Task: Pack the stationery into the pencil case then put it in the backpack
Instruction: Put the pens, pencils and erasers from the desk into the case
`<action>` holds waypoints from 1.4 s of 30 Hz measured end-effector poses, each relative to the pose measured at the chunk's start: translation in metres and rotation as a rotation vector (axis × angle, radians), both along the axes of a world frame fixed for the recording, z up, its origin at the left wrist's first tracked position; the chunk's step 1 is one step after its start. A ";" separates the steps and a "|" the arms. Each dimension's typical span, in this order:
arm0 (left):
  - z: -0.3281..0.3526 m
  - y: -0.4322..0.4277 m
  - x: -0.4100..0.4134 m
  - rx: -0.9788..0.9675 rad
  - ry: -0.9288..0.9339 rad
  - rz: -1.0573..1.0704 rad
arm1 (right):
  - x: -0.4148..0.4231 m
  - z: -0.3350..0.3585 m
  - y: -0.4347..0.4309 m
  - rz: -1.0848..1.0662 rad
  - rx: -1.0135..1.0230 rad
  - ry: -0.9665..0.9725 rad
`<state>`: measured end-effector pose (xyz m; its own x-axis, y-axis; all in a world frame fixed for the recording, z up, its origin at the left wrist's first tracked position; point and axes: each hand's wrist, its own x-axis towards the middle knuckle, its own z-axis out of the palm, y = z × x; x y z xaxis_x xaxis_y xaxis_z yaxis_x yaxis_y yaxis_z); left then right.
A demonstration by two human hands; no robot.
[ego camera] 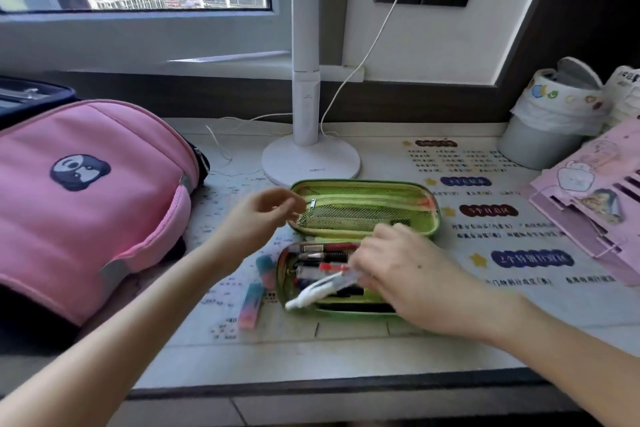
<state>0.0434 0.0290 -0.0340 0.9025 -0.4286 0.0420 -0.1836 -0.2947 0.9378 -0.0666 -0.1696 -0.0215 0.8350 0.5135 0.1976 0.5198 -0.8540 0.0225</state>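
A green pencil case (363, 198) lies open in the middle of the desk, its mesh-pocket lid toward the window. Several pens fill its lower half. My right hand (398, 267) rests over that half, shut on a white pen (318, 291) that slants across the other pens with its tip past the case's left rim. My left hand (263, 215) hovers at the lid's left end with fingers loosely apart and nothing in them. Two pink-and-blue erasers (251, 305) (266, 269) lie on the desk just left of the case. A pink backpack (86, 198) lies flat at the left.
A white lamp base (311, 159) and pole stand behind the case, with a thin cable trailing left. A lined grey bin (550, 121) sits at the back right, a pink organiser (595, 208) at the right edge. The desk's front edge (311, 388) runs near my arms.
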 end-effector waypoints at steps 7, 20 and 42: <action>-0.014 0.003 -0.029 0.017 0.046 -0.140 | -0.004 -0.025 0.011 0.005 -0.011 -0.136; -0.023 -0.005 -0.039 -0.097 0.134 -0.150 | 0.016 -0.020 0.006 -0.106 -0.045 -0.113; -0.035 -0.024 -0.041 0.420 -0.431 -0.166 | -0.033 -0.012 -0.053 -0.568 0.318 -0.030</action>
<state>0.0021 0.0051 -0.0686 0.7619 -0.6207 0.1851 -0.5947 -0.5572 0.5796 -0.0994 -0.2221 -0.0339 0.9511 -0.0935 0.2945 -0.0115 -0.9631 -0.2687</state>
